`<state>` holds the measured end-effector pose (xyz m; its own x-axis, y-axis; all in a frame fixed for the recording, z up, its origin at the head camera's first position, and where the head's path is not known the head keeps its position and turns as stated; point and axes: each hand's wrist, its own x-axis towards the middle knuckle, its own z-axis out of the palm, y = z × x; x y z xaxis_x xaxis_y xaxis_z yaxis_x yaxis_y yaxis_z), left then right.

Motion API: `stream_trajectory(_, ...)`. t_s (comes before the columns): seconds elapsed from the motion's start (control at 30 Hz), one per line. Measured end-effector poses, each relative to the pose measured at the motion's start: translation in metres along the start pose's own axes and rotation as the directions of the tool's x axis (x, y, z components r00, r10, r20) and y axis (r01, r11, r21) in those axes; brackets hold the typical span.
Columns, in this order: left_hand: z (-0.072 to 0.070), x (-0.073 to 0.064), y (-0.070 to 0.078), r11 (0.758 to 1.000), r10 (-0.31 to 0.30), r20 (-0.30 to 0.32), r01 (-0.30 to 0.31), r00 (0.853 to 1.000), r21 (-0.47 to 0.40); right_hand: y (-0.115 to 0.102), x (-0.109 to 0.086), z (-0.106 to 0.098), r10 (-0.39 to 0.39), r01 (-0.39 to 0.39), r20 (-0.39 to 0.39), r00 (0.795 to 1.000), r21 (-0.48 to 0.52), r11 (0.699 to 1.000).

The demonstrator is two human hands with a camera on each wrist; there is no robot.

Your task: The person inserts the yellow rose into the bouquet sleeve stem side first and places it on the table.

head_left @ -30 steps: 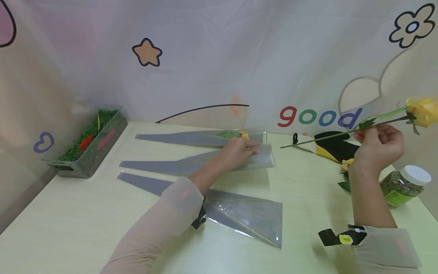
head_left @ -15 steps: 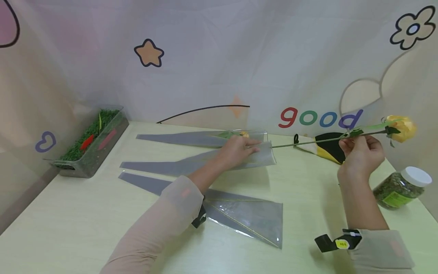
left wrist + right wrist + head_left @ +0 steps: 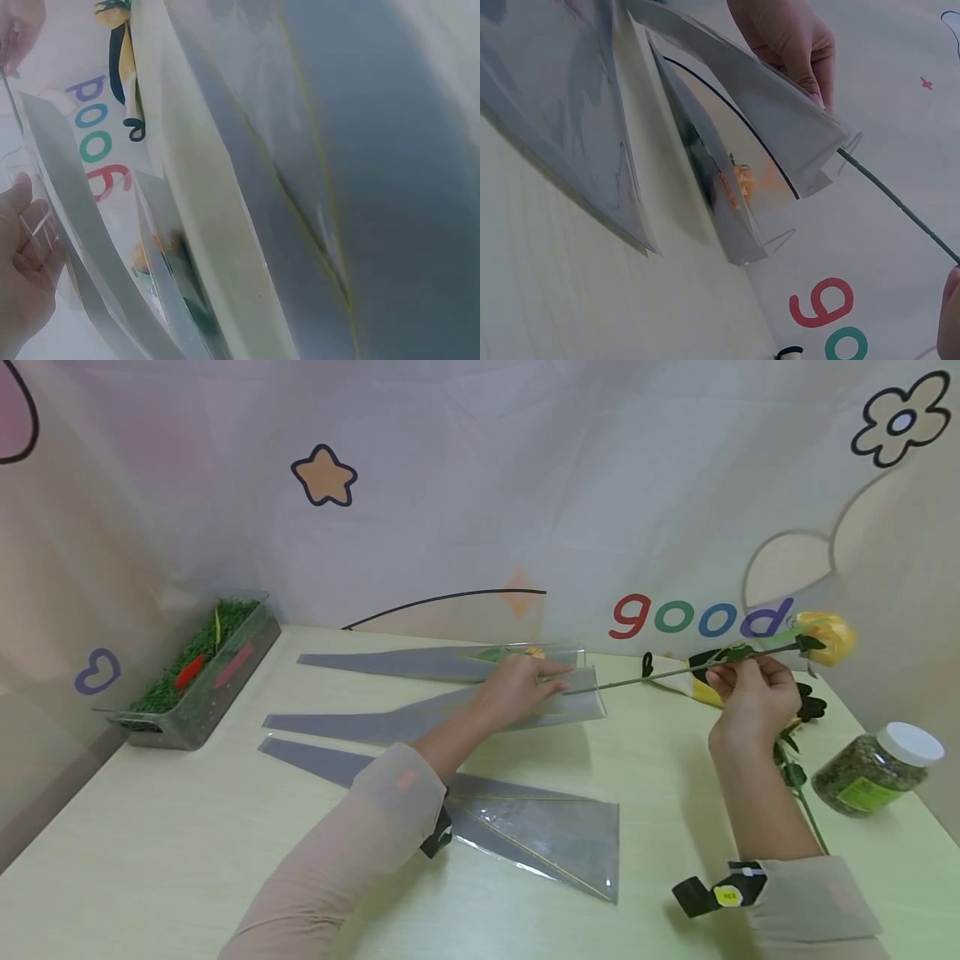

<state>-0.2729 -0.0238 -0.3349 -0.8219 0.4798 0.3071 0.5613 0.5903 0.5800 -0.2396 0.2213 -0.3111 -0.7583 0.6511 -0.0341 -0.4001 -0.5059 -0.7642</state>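
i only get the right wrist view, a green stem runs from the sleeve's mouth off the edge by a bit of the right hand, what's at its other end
Observer: A yellow rose bloom; the head view shows it beyond the fingers of the right hand.
Operator: ok, anything standing over at the far right
Observer: Yes, a white-lidded jar with a green label.
Operator: and far left
Observer: A clear tray holding what looks like artificial grass.

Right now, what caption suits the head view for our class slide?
Yellow rose in the right hand, its stem tip inside the middle flower sleeve, held by the left hand.
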Motion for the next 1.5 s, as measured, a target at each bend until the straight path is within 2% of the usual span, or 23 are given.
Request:
stream_trajectory(0.5,-0.002,0.000,-0.002,0.999,-0.018,0.016,0.019,1.000,-0.031,0.023,-0.014,0.013,0.033,-0.032,0.032,0.999,-0.034,0.999)
stream_trajectory(0.77,-0.005,0.001,-0.003,1.000,-0.010,0.001,0.010,1.000,-0.021,0.025,-0.014,0.014,0.023,-0.021,0.029,0.999,-0.058,0.998)
stream_trajectory(0.93,-0.005,0.001,-0.003,0.999,-0.013,0.003,0.013,1.000,-0.048,0.028,-0.015,0.015,0.044,-0.042,0.024,0.999,-0.072,0.997)
stream_trajectory(1.07,-0.006,0.001,-0.003,0.998,-0.015,0.000,0.015,1.000,-0.066,0.032,-0.017,0.017,0.061,-0.057,0.042,0.997,-0.085,0.995)
stream_trajectory(1.5,-0.008,0.003,-0.001,0.999,-0.020,-0.027,0.019,0.999,-0.042,0.043,-0.027,0.024,0.107,-0.092,0.083,0.991,-0.164,0.982)
